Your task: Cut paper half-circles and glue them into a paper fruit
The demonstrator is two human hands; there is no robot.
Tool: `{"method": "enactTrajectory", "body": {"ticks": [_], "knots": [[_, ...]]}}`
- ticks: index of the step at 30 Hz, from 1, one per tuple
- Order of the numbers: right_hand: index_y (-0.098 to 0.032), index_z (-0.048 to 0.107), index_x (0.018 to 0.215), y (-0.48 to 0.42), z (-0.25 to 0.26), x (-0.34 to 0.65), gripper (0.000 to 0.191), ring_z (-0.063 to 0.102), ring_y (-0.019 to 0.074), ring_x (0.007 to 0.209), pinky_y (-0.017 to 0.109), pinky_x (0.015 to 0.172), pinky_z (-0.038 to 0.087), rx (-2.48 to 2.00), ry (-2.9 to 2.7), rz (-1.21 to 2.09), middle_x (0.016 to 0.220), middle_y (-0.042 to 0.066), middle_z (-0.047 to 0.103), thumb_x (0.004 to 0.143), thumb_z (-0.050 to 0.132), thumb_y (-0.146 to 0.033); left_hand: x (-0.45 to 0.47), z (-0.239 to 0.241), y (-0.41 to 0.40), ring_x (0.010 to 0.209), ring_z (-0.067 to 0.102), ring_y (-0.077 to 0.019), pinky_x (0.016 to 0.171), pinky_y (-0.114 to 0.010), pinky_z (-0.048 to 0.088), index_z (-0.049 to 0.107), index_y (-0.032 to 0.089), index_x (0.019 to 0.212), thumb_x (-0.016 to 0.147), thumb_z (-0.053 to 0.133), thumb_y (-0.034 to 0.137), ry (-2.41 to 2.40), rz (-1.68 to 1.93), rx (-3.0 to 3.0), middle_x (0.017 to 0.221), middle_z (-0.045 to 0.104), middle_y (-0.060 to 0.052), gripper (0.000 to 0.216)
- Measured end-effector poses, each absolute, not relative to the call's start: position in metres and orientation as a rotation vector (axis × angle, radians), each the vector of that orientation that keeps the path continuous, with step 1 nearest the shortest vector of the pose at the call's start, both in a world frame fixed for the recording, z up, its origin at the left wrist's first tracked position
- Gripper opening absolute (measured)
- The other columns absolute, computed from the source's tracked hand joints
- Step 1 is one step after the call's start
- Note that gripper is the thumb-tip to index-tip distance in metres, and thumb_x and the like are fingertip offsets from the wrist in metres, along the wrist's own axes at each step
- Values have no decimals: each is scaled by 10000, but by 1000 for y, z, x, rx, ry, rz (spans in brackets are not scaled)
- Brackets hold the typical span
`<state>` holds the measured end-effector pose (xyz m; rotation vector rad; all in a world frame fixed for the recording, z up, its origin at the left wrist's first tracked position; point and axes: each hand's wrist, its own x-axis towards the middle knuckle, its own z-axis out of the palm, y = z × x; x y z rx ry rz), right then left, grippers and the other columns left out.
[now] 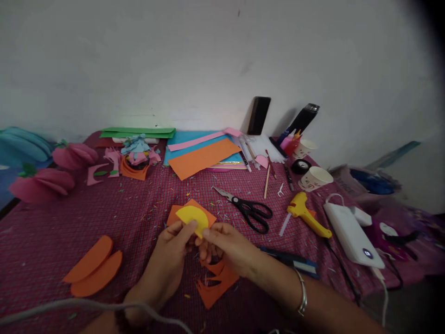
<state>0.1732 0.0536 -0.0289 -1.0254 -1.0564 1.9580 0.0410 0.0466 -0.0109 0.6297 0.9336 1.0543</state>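
Both hands meet over the middle of the red checked tablecloth [55,232]. My left hand [172,253] and my right hand [225,246] pinch a folded yellow paper half-circle [193,217] between their fingertips, held just above an orange paper piece [174,212]. Orange offcuts [215,283] lie under my right hand and wrist. Two orange half-circle shapes [93,266] rest to the left of my left hand.
Black scissors [250,211], a yellow glue gun [308,213] and a white power bank [351,234] lie to the right. Coloured paper sheets [203,155], pens, paper cups [314,177] and two phones [259,115] stand at the back. Pink paper flowers [43,183] sit at left.
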Motion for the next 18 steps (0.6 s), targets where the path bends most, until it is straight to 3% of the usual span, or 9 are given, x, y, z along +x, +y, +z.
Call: {"method": "enactTrajectory", "body": {"ticks": [7,12,15,18], "knots": [[-164,531,664,55,-30,174,309,429,54,448,186,460,347,-1156,-1339,1683,545,-54,518,780,606,-441,39,-15,48,525,535,-118,526,-227,435,657,159,619,692,745,280,1055,1123,809,582,630,9,166],[-167,565,698,58,-21,184,178,460,73,490,186,472,355,-1167,-1668,1478,573,-60,520,833,565,-283,31,-13,57,552,567,-124,527,-216,456,702,134,662,592,800,221,1119,1012,828,611,662,-8,148],[-182,612,835,64,-8,212,115,573,135,693,250,652,442,-1263,-1858,1224,751,-10,627,865,557,-279,26,-7,61,567,578,-112,536,-202,476,681,140,636,548,820,188,1106,1110,701,624,660,7,172],[-162,605,974,68,-3,248,138,533,231,956,405,908,365,-1505,-1929,846,983,86,605,869,522,-198,17,0,63,566,586,-93,550,-186,496,669,146,643,517,840,141,1030,1225,566,637,659,25,212]]}}
